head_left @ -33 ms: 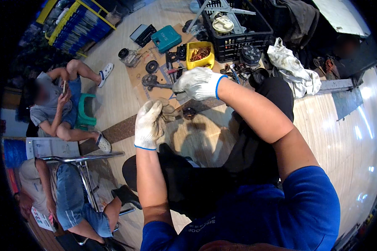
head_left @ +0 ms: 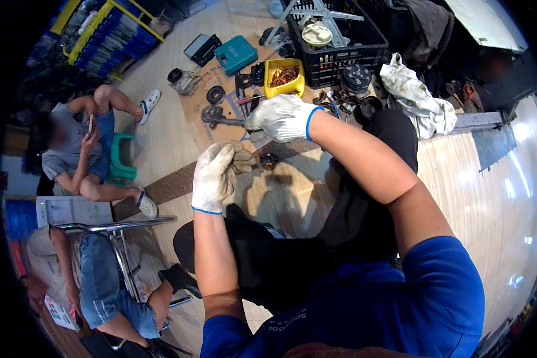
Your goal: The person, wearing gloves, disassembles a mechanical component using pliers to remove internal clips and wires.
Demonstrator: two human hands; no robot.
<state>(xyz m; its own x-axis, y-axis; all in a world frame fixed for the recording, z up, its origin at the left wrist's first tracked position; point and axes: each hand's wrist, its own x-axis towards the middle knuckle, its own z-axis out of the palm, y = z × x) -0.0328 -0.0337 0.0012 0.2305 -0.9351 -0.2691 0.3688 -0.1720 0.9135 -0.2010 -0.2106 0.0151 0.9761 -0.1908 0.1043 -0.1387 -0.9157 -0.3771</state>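
My left hand (head_left: 213, 174), in a white knitted glove with a grey palm, is raised over the floor with its fingers curled in. Whatever it may grip is hidden. My right hand (head_left: 285, 119), gloved alike, is closed, its fingertips pointing left. A dark metal part with a rounded head and a long shank (head_left: 218, 117) reaches up to those fingertips; I cannot tell whether they hold it or merely overlap it. Below and between the hands, a small round dark part (head_left: 268, 161) lies on the floor. A red-handled tool (head_left: 249, 99) sits just beyond my right hand.
Dark parts and a yellow container (head_left: 284, 70) of copper-coloured pieces occupy a cardboard sheet (head_left: 194, 107). Beyond are a teal case (head_left: 237, 55) and a black crate (head_left: 346, 59). A white cloth (head_left: 420, 101) lies right. Two seated people (head_left: 71, 140) are at left, beside a chrome-framed chair (head_left: 122, 225).
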